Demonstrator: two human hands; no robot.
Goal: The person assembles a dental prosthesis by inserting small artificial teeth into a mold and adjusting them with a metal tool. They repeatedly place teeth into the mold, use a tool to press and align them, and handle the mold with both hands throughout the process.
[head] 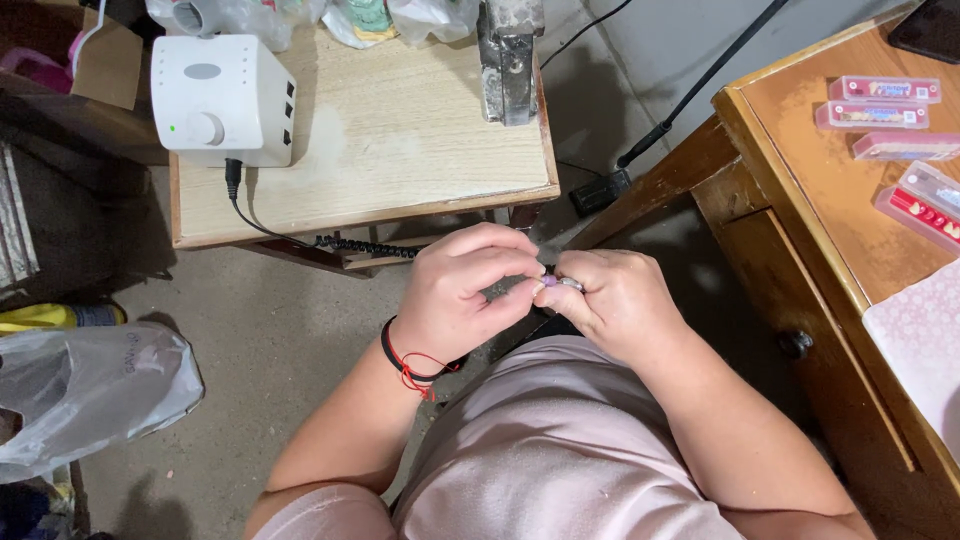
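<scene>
My left hand point(465, 290) and my right hand point(615, 300) meet above my lap, fingertips pinched together around a small pinkish-purple piece point(550, 282) with a silvery metal part beside it. Most of the piece is hidden by my fingers. A dark tool seems to sit in the left hand's grip, and a coiled black cable point(370, 246) leads from my hands toward the white control box point(222, 98) on the small wooden table point(400, 150). A red and black cord bracelet circles my left wrist.
A grey metal block point(508, 60) stands at the table's far edge. To the right, a wooden desk point(800, 180) carries several flat pink cases point(885, 102) and a pale cloth point(925, 340). A plastic bag point(90, 390) lies on the concrete floor at left.
</scene>
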